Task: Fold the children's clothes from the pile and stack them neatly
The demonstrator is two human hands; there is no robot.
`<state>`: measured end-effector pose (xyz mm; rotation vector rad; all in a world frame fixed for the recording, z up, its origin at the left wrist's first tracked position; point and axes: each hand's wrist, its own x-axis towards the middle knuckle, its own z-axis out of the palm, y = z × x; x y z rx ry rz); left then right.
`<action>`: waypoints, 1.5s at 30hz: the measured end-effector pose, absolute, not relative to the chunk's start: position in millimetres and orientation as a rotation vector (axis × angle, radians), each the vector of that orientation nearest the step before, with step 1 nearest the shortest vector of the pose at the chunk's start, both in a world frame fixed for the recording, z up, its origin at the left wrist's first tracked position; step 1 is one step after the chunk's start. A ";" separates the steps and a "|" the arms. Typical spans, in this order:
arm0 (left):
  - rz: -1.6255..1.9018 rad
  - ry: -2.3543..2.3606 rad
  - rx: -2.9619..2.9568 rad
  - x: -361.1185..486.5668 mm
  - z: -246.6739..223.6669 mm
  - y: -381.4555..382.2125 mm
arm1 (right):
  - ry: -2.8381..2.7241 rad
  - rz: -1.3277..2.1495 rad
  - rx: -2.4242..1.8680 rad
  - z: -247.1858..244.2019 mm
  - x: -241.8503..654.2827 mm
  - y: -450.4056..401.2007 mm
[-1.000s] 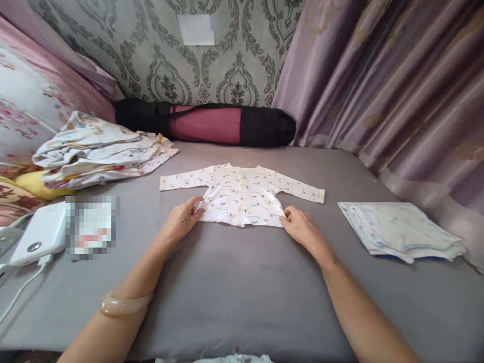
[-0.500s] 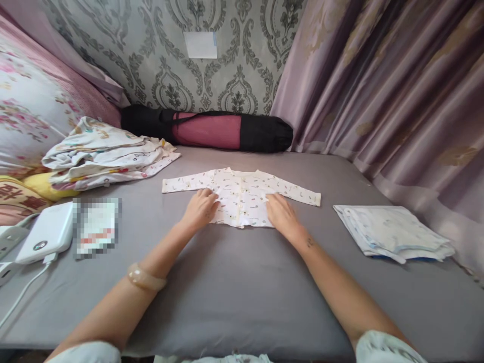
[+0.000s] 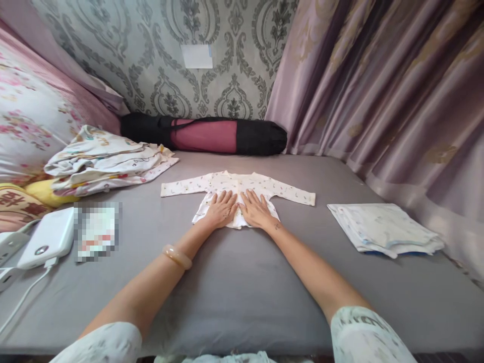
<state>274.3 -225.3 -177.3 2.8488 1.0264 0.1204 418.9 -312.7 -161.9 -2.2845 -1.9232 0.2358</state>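
A small white long-sleeved baby shirt (image 3: 236,183) with a tiny print lies spread on the grey sheet, its sleeves stretched out to both sides and its neckline facing the wall. My left hand (image 3: 222,208) rests flat on the left half of the shirt's front, fingers apart. Beside it my right hand (image 3: 257,207) lies flat on the right half, fingers also spread. The two thumbs nearly meet over the middle of the shirt. Both palms cover part of the front.
Folded white cloths (image 3: 385,229) lie at the right. A pile of printed clothes (image 3: 109,161) sits at the back left, near a white power bank (image 3: 49,237) with a cable and a blurred packet (image 3: 96,232). A black and red rolled bag (image 3: 204,136) lies along the wall.
Both hands have moved inward from the shirt's side edges to its middle. Their curled fingers have opened and now lie flat on the cloth. The view has shifted slightly.
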 end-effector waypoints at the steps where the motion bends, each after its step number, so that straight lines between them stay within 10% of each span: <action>1: 0.122 1.024 2.845 274.3 -177.6 -224.7 | -1.939 0.252 -2.273 -161.5 417.8 -316.6; 13: 0.179 1.003 2.802 280.3 -159.1 -225.5 | -2.139 0.542 -1.913 -127.9 424.1 -377.7; 28: 0.493 0.769 2.684 382.5 -162.3 -254.9 | -1.701 -0.192 -2.397 -148.7 505.2 -332.8; 45: 0.141 0.683 2.907 381.8 -176.3 -265.1 | -1.244 0.228 -2.494 -128.1 562.8 -319.4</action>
